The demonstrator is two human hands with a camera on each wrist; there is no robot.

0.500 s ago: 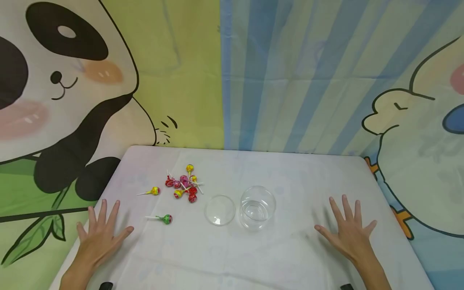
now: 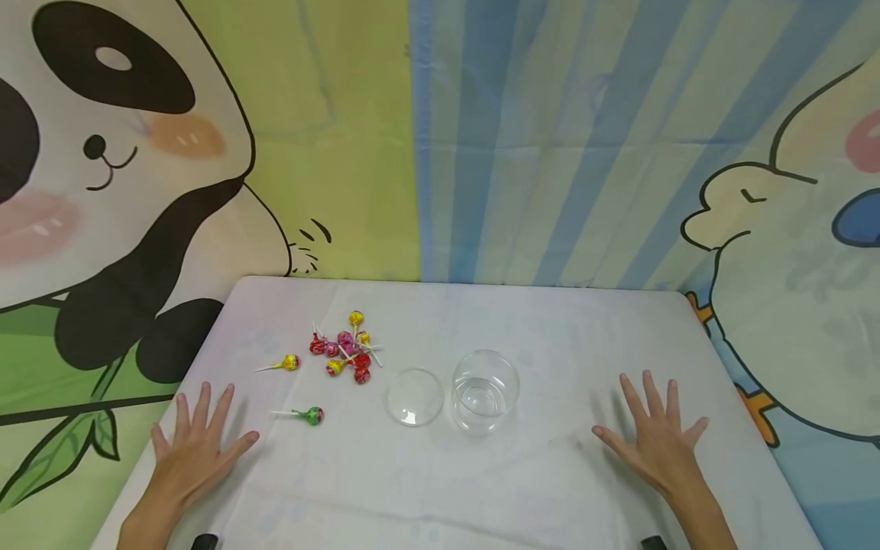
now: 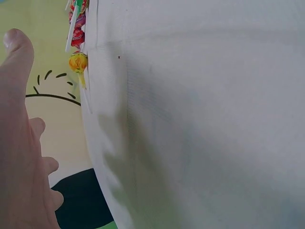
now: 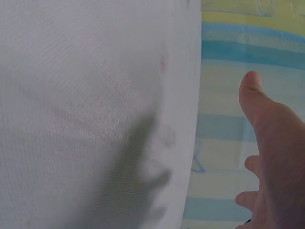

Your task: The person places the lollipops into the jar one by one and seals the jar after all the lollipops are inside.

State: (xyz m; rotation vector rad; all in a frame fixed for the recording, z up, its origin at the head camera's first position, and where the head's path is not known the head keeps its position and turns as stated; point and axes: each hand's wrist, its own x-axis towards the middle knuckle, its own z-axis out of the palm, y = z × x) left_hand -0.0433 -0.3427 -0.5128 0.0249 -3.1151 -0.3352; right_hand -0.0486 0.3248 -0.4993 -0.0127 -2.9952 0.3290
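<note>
Both hands hover over the white table with fingers spread and nothing in them. My left hand (image 2: 195, 462) is at the table's left side, nearest to a green lollipop (image 2: 314, 415) and a yellow lollipop (image 2: 291, 362). Farther back lies a loose pile of red, pink and yellow lollipops (image 2: 360, 360). Over on the right side, my right hand (image 2: 661, 454) has only tablecloth around it. Between the hands stands a clear round jar (image 2: 484, 412), with a clear round lid (image 2: 414, 397) lying flat just left of it. Each wrist view shows its hand's shadow on the cloth.
A white cloth covers the table (image 2: 440, 489). Behind its back edge hangs a printed curtain (image 2: 550, 153) with a panda at left and a pale cartoon animal at right. Dark objects (image 2: 205, 541) show below each hand at the frame's bottom edge.
The head view has shifted slightly, so the table scene sits a little farther left. My left hand has drifted slightly right, toward the green lollipop. My right hand has hardly moved.
</note>
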